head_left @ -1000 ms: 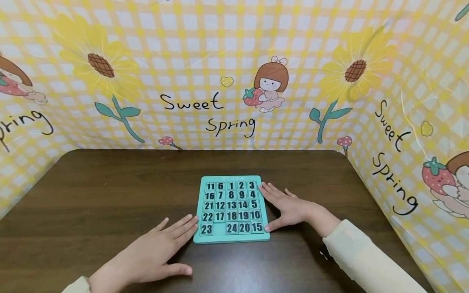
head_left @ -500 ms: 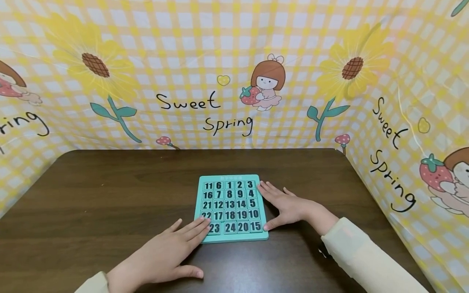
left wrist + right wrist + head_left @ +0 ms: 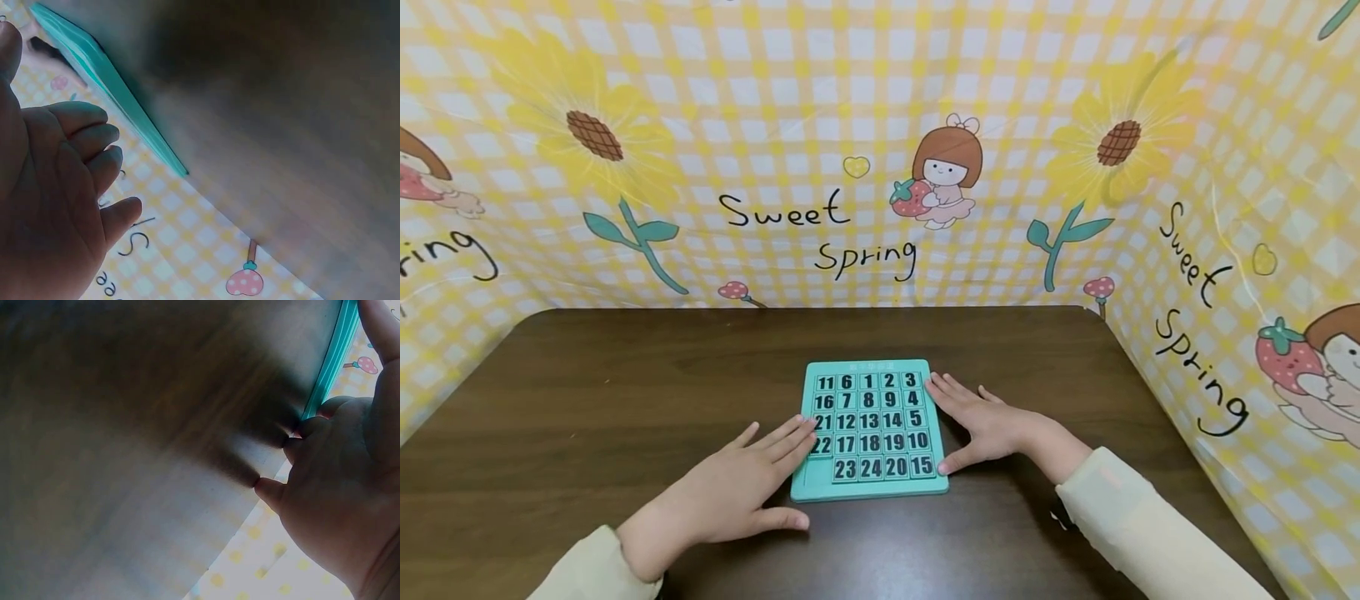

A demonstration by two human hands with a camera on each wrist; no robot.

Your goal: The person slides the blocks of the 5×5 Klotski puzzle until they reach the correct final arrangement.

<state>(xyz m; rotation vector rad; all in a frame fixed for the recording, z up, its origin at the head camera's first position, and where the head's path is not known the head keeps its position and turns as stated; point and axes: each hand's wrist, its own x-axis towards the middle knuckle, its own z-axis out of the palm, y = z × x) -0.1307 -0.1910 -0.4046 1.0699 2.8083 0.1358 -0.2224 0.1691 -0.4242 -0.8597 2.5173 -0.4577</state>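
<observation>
A teal number sliding puzzle (image 3: 868, 400) lies flat on the table, its numbered tiles facing up. The bare cell (image 3: 817, 475) is at its lower left corner, beside tile 23 (image 3: 846, 470). My left hand (image 3: 737, 483) reaches over the left rim with straight fingers, the tips at tiles 21 and 22 (image 3: 823, 447) and partly covering them. Its thumb is spread out over the table. Along the right rim rests my right hand (image 3: 992, 429), fingers extended near the top and thumb near the lower corner. Both wrist views show the puzzle's thin side edge (image 3: 119, 90) beyond the fingers.
The dark brown wooden table (image 3: 625, 375) extends around the puzzle on all sides. A yellow checked cloth (image 3: 790, 100) printed with flowers and "Sweet Spring" stands behind the table and along its sides.
Tile 23 has slid one cell right, so the gap is now in the corner. My left hand moved right over the puzzle, then up toward tiles 21 and 22. My right hand stayed.
</observation>
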